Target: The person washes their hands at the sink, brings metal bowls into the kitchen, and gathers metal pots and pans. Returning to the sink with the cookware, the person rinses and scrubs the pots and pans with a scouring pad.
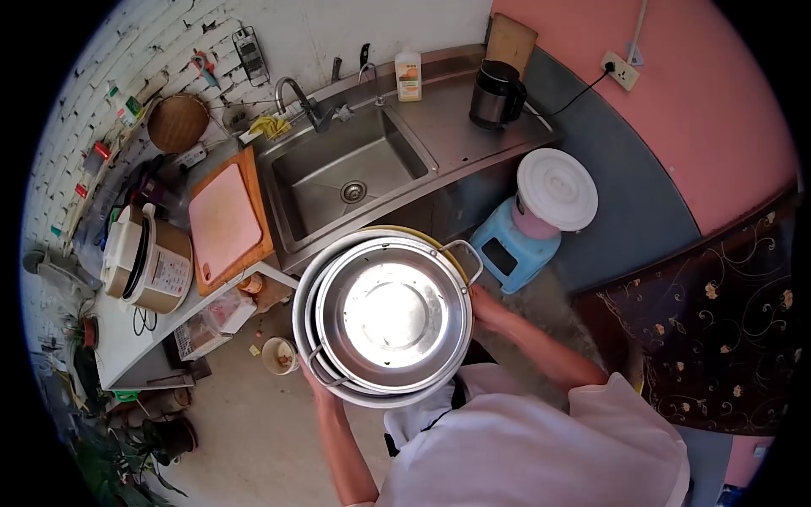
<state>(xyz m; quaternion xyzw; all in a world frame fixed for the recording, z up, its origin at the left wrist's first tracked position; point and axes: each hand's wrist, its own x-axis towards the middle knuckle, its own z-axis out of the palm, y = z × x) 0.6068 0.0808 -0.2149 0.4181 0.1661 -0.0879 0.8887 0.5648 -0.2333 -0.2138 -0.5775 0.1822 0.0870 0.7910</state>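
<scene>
A nested stack of metal basins (389, 321) is held up in front of my body, between me and the sink. The top basin is shiny steel with a bright reflection in its bottom and dark specks on its wall. Two wire loop handles (475, 253) stick out at opposite sides of the stack. A yellow edge shows behind the far rim. My left hand (319, 387) grips the stack at its near left side, its fingers mostly hidden underneath. On the right side my right hand (487, 308) holds the rim, fingers partly hidden too.
Ahead is a steel sink (279, 203) with a faucet (296, 97). An electric kettle (494, 95) and a bottle (408, 78) stand beyond. A blue stool (507, 253) bears a lidded bucket (541, 215). Left are a pink cutting board (224, 215) and rice cooker (165, 266).
</scene>
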